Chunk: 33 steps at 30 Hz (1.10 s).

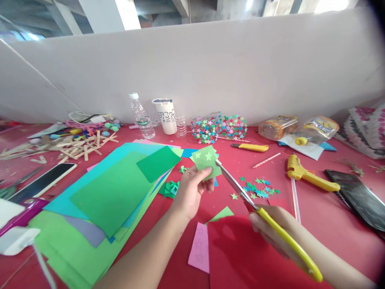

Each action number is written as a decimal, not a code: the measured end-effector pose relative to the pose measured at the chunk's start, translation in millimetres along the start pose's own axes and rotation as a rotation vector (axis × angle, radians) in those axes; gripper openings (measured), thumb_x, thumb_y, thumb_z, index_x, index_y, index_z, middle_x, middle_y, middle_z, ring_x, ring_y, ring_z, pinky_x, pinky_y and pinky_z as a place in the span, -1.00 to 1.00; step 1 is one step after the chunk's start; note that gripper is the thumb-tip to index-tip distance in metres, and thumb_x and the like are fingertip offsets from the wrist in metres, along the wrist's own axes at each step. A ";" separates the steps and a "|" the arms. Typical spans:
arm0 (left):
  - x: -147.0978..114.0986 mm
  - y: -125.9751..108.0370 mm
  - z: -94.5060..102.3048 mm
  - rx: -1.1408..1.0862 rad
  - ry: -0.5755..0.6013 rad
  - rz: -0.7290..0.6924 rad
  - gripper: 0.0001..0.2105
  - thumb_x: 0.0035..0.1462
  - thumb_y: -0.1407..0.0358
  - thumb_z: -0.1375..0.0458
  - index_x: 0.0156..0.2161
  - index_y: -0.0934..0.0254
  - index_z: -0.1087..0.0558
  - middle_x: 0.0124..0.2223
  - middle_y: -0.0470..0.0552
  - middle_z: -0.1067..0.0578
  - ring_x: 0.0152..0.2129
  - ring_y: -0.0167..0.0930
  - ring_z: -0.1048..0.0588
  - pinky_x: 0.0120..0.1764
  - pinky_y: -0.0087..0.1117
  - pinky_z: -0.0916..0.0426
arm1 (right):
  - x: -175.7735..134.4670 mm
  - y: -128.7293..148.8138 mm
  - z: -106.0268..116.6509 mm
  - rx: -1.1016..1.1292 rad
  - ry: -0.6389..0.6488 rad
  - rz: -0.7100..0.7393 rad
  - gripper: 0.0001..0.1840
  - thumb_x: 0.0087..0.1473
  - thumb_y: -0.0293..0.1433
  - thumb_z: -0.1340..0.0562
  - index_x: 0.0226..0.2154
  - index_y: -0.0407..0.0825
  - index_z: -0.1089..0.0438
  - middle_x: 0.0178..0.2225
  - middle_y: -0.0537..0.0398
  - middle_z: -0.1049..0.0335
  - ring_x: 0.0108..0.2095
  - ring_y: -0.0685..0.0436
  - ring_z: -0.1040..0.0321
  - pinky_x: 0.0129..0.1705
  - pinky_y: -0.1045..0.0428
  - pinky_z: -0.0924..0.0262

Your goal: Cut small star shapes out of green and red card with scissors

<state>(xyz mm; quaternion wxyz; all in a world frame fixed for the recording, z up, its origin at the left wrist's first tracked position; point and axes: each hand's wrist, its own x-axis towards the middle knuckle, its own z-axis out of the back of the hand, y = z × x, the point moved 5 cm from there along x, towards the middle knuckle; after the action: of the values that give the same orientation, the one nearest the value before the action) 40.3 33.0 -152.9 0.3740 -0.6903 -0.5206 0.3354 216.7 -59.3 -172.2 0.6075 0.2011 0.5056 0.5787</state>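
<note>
Pinching the starred paper (203,161) in its fingers, the left hand (190,190) holds it up-left of the right hand (286,220), which grips the scissors (264,217), their long axis slanting to its right edge.

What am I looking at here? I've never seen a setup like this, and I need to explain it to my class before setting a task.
There is no machine: these are one person's bare hands. The single picture comes from a camera worn on that person's head, looking forward and down.

The left hand holds a light green paper piece showing star shapes. The right hand holds yellow-handled scissors, their tips at the paper's edge.

On the red table lie coloured paper sheets to the left, and small paper stars, a yellow glue gun and a yellow utility knife to the right.
</note>
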 end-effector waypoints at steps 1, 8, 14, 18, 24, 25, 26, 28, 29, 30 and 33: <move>0.7 0.4 0.5 -0.025 -0.001 0.018 -0.87 -0.03 0.29 -0.33 -0.43 0.33 -0.52 -0.58 -0.12 -0.47 -0.68 -0.58 -0.39 -0.60 -0.58 -0.24 | 1.2 -1.7 0.4 -0.007 -0.014 -0.003 -0.38 0.09 0.26 -0.07 -0.56 0.09 -0.09 -0.77 0.38 0.05 -0.79 0.08 0.12 -0.73 0.11 0.25; -5.2 14.2 -9.0 -0.265 0.084 0.267 -0.87 -0.11 0.39 -0.39 -0.45 0.38 -0.53 -0.47 0.01 -0.60 -0.57 -0.50 -0.57 -0.47 -0.56 -0.46 | 6.7 -5.4 2.1 -0.094 -0.099 0.068 -0.42 0.07 0.17 -0.18 -0.58 0.08 -0.06 -0.66 0.35 0.08 -0.68 0.03 0.06 -0.64 0.09 0.19; -2.5 10.7 -1.9 -0.329 -0.038 0.206 -0.83 -0.15 0.49 -0.33 -0.41 0.29 -0.46 -0.50 -0.08 -0.60 -0.50 -0.46 -0.62 -0.42 -0.55 -0.50 | 8.7 -7.6 2.1 -0.141 -0.119 0.129 -0.44 0.11 0.11 -0.17 -0.59 0.08 -0.01 -0.60 0.34 0.16 -0.57 0.00 0.17 -0.54 0.05 0.25; 0.9 2.3 1.4 -0.225 -0.056 0.093 -0.82 -0.15 0.46 -0.27 -0.40 0.28 -0.37 -0.57 -0.14 -0.55 -0.61 -0.45 -0.59 -0.51 -0.55 -0.47 | 6.9 -7.7 0.2 -0.148 -0.112 0.117 -0.52 0.15 -0.02 -0.16 -0.58 0.07 -0.03 -0.60 0.36 0.20 -0.55 0.00 0.20 -0.54 0.05 0.26; 1.0 -6.4 2.5 -0.073 -0.043 -0.033 -0.77 -0.10 0.42 -0.26 -0.33 0.24 -0.29 -0.57 -0.19 -0.52 -0.69 -0.44 -0.55 -0.60 -0.55 -0.41 | 7.0 -4.5 2.1 -0.122 -0.100 0.086 -0.51 0.12 0.03 -0.15 -0.60 0.07 -0.05 -0.60 0.35 0.14 -0.57 0.00 0.13 -0.54 0.05 0.24; 0.7 -7.2 2.1 -0.036 -0.033 -0.046 -0.77 -0.08 0.41 -0.25 -0.33 0.23 -0.28 -0.55 -0.18 -0.53 -0.69 -0.43 -0.56 -0.60 -0.53 -0.41 | 7.4 -4.0 2.8 -0.121 -0.098 0.083 -0.48 0.10 0.06 -0.17 -0.60 0.07 -0.05 -0.61 0.34 0.14 -0.57 0.00 0.12 -0.54 0.05 0.23; 0.4 -7.9 1.5 -0.005 -0.021 -0.055 -0.79 -0.06 0.40 -0.23 -0.32 0.23 -0.27 -0.54 -0.17 -0.53 -0.69 -0.43 -0.55 -0.60 -0.52 -0.41 | 7.7 -3.7 3.3 -0.120 -0.095 0.079 -0.46 0.08 0.09 -0.18 -0.61 0.07 -0.05 -0.61 0.34 0.14 -0.58 0.00 0.12 -0.55 0.05 0.23; 0.0 -9.3 0.6 0.030 -0.002 -0.071 -0.81 -0.02 0.39 -0.20 -0.32 0.22 -0.26 -0.54 -0.17 -0.53 -0.71 -0.45 -0.52 -0.62 -0.53 -0.37 | 8.0 -3.8 3.9 -0.117 -0.089 0.069 -0.45 0.07 0.12 -0.18 -0.60 0.08 -0.05 -0.61 0.34 0.15 -0.59 0.00 0.11 -0.57 0.06 0.24; 0.0 -10.5 0.4 0.041 0.004 -0.084 -0.83 0.00 0.39 -0.19 -0.32 0.22 -0.27 -0.54 -0.17 -0.52 -0.71 -0.47 -0.50 -0.63 -0.54 -0.35 | 8.0 -4.0 3.8 -0.115 -0.086 0.064 -0.45 0.07 0.12 -0.18 -0.60 0.08 -0.04 -0.62 0.35 0.15 -0.61 0.00 0.11 -0.58 0.06 0.24; 0.2 -11.7 0.3 0.051 0.009 -0.100 -0.85 0.02 0.40 -0.18 -0.31 0.23 -0.29 -0.54 -0.17 -0.52 -0.71 -0.50 -0.48 -0.62 -0.55 -0.33 | 8.0 -4.4 3.7 -0.113 -0.082 0.059 -0.45 0.08 0.12 -0.18 -0.60 0.09 -0.04 -0.62 0.35 0.14 -0.62 0.01 0.10 -0.59 0.07 0.25; 1.7 -14.2 0.8 0.083 0.016 -0.130 -0.92 0.06 0.41 -0.19 -0.31 0.28 -0.38 -0.52 -0.16 -0.49 -0.68 -0.57 -0.43 -0.59 -0.59 -0.28 | 8.1 -5.5 3.4 -0.111 -0.069 0.049 -0.44 0.08 0.14 -0.16 -0.59 0.08 -0.06 -0.63 0.35 0.13 -0.65 0.02 0.10 -0.61 0.07 0.25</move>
<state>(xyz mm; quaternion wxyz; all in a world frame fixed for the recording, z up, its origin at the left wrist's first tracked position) 33.3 37.3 -141.2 0.4274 -0.6416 -0.5471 0.3262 220.8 -52.1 -178.4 0.6205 0.1991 0.4466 0.6131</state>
